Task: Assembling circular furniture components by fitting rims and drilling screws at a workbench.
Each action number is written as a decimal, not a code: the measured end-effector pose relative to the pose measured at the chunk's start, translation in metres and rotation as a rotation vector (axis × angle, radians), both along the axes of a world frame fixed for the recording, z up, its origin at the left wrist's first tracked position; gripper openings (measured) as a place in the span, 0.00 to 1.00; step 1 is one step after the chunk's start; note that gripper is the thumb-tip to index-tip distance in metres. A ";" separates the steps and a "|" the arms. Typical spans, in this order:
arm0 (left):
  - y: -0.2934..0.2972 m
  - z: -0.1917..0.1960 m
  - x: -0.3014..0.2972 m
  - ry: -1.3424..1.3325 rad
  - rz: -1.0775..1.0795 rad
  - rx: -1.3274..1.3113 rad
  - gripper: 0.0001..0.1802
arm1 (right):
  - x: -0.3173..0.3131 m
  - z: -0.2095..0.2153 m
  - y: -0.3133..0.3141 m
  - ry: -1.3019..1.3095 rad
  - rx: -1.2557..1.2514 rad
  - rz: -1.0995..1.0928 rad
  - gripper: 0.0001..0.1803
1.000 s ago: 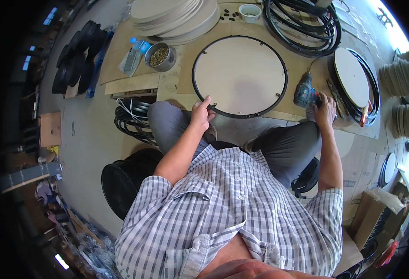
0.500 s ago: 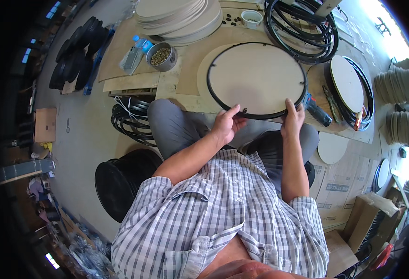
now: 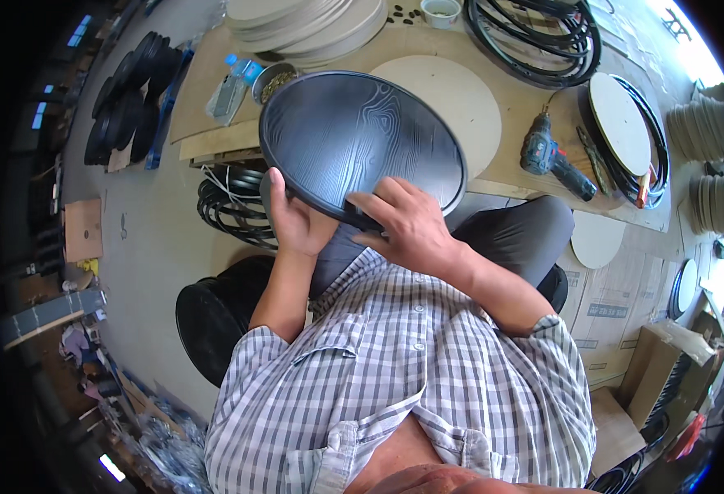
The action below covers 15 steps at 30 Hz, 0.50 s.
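Observation:
A round board with a black wood-grain face and a black rim is tilted over the near edge of the worktable, above my lap. My left hand grips its lower left edge, thumb up along the rim and fingers underneath. Bent over the near rim, my right hand has its fingertips on the black face and its thumb below the edge. The board's back is hidden. Behind it, a bare pale disc lies on the table. A cordless drill lies to the right of that disc.
Stacked pale discs stand at the back left, near a metal bowl of small hardware and a bottle. A white cup and coiled black rims are farther back. Another pale disc sits at right.
The board has been turned over from its pale back to its black face and brought left and nearer. My right hand has shifted left along the rim. The drill is now uncovered.

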<state>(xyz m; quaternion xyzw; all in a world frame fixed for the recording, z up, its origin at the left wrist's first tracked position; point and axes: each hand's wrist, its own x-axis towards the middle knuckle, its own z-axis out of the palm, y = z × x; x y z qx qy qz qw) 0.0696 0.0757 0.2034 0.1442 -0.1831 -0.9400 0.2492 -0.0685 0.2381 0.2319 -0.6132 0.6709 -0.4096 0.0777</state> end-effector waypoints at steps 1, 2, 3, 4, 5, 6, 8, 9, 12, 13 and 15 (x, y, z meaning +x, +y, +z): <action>0.000 -0.009 0.005 -0.168 0.116 -0.003 0.35 | -0.004 -0.018 0.005 0.006 -0.019 0.016 0.27; -0.002 -0.019 0.014 -0.208 0.095 -0.007 0.32 | -0.013 -0.033 0.013 -0.046 -0.020 0.011 0.25; -0.002 -0.033 0.021 -0.245 0.067 -0.005 0.30 | -0.023 -0.049 0.022 -0.067 -0.008 -0.072 0.27; -0.002 -0.048 0.027 -0.282 0.082 0.060 0.26 | -0.031 -0.075 0.030 -0.066 -0.006 -0.244 0.26; 0.000 -0.068 0.035 -0.320 0.122 0.004 0.26 | -0.036 -0.095 0.036 -0.122 0.040 -0.440 0.28; 0.001 -0.080 0.038 -0.355 0.150 -0.049 0.26 | -0.044 -0.116 0.042 -0.042 0.053 -0.590 0.30; 0.009 -0.081 0.032 -0.335 0.114 -0.021 0.28 | -0.062 -0.180 0.061 -0.229 0.124 -0.781 0.35; 0.013 -0.081 0.032 -0.339 0.110 -0.051 0.29 | -0.069 -0.203 0.067 -0.494 0.218 -0.837 0.36; 0.014 -0.094 0.042 -0.362 0.113 -0.090 0.29 | -0.072 -0.197 0.065 -1.298 0.091 -0.671 0.24; 0.013 -0.099 0.046 -0.375 0.109 -0.104 0.30 | -0.073 -0.192 0.064 -1.394 0.099 -0.581 0.16; 0.016 -0.095 0.044 -0.383 0.106 -0.094 0.29 | -0.074 -0.199 0.065 -1.415 0.132 -0.559 0.13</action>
